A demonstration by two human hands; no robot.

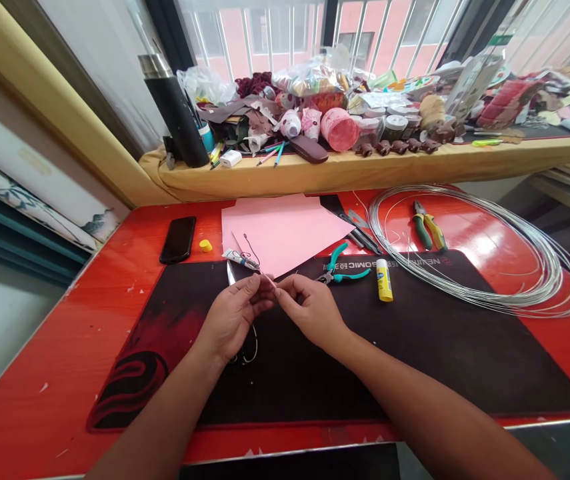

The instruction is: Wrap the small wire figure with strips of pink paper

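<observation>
Left hand [233, 319], right hand [317, 312] — one pink piece [269, 280]

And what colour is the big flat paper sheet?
The sheet is pink, clearest in the head view.

Bright daylight from window [309, 33], slightly washed out there. Soft sheen on red desk [59, 333]. Edges stretched, wide-angle.

a craft corner in a room by a window, by the look of it: the red tabletop [495, 360] carries pliers [341, 267], a big coil of wire [539, 290], a glue stick [384, 280] and pink paper [279, 227], and the sill [365, 165] is crowded with small handmade-looking figures [301, 124].
</observation>
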